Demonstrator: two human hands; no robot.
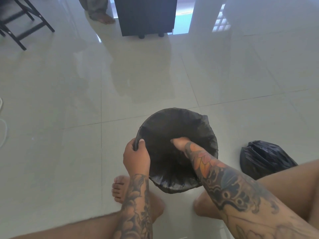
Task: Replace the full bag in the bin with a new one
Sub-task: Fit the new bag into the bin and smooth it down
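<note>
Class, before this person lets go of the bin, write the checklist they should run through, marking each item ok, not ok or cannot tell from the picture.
1. Old full bag out of the bin and set on the floor to the right: ok.
2. New bag folded over the bin's rim all round: ok on the sides in view; the part behind the right forearm, cannot tell.
3. Left hand grips the rim to steady the bin: ok.
4. Right hand inside, pushing the liner down: ok; whether it reaches the bottom, cannot tell.
5. Old bag tied shut: cannot tell.
</note>
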